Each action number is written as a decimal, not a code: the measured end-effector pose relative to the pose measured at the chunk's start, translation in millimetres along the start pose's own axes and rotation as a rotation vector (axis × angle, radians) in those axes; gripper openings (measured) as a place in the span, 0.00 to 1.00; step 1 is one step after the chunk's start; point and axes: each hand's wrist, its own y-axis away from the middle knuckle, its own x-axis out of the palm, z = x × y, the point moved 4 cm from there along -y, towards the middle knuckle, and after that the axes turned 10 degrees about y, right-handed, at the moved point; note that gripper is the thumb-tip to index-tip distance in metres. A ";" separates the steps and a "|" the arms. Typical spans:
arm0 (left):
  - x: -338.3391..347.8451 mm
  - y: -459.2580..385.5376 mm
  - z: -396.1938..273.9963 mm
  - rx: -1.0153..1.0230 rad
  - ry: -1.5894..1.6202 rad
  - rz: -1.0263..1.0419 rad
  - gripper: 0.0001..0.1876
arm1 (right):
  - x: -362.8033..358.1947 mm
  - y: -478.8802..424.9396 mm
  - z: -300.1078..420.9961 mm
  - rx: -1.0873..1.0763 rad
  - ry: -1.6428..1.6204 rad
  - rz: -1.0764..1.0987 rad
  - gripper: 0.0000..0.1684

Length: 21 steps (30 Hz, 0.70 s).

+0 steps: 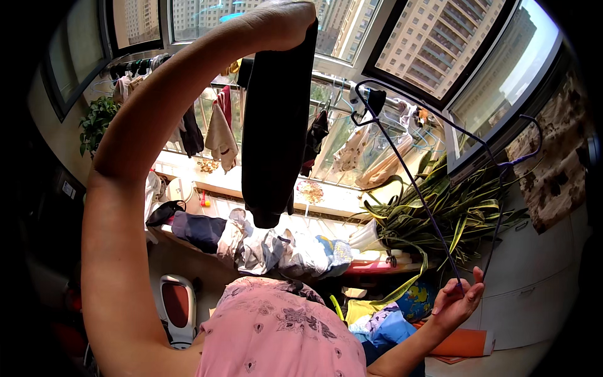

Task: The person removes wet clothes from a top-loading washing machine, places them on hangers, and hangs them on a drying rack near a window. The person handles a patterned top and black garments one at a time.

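My left hand [294,23] is raised at the top edge of the picture, its fingers mostly hidden. A long black garment [278,127] hangs straight down from it, in front of the window. Low on the right, my right hand [457,298] grips dark purple clothes hangers [419,193] by their narrow lower end. They fan out above the fingers, and two hooks show, one at the left and one at the far right. No cloth hangs on them.
Clothes [282,249] lie heaped along a bench ahead of me. Laundry such as a beige cloth [221,136] hangs along the window. A snake plant [438,212] stands at the right near the hangers. Below are a blue globe [417,301] and a white-and-brown device [179,306].
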 end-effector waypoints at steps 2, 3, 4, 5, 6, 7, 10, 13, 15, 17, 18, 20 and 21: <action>6.5 -5.2 2.2 -0.011 -0.018 0.041 0.05 | 20.4 4.6 8.3 -0.011 0.033 0.024 0.32; 9.9 -7.9 2.3 -0.013 -0.026 0.061 0.05 | 27.6 3.8 9.4 -0.006 0.032 0.034 0.32; 9.5 -9.1 -0.6 0.006 -0.003 0.068 0.07 | 35.7 1.8 11.5 -0.015 0.029 0.068 0.32; 8.7 -11.8 -4.3 0.016 -0.008 0.064 0.07 | 44.1 -0.3 13.6 -0.025 0.026 0.102 0.32; 3.2 -9.9 -13.4 0.024 -0.015 0.059 0.08 | 54.2 -2.3 15.7 -0.057 0.044 0.134 0.31; -2.0 -8.6 -21.3 0.029 -0.020 0.055 0.09 | 65.6 -3.4 17.7 -0.088 0.065 0.169 0.31; -6.1 -13.9 -27.6 -0.081 -0.016 0.126 0.10 | 95.8 -5.0 29.3 -0.141 0.110 0.234 0.30; -4.6 -15.4 -26.4 -0.076 0.084 0.093 0.12 | 113.9 -8.7 31.8 -0.165 0.107 0.286 0.27; -6.4 -11.7 -27.7 -0.101 0.176 0.071 0.13 | 120.2 -12.0 30.3 -0.145 0.108 0.312 0.26; -10.2 -4.6 -33.6 -0.089 0.196 0.056 0.13 | 127.4 -9.6 32.7 -0.176 0.146 0.315 0.24; -10.7 -2.4 -36.6 -0.081 0.209 0.052 0.13 | 132.6 -5.5 34.8 -0.212 0.197 0.305 0.23; -10.8 -2.5 -37.5 -0.056 0.254 0.106 0.12 | 147.3 -0.3 38.4 -0.267 0.232 0.339 0.22; -8.8 -1.4 -39.0 -0.043 0.276 0.138 0.12 | 153.5 2.1 33.7 -0.247 0.205 0.350 0.21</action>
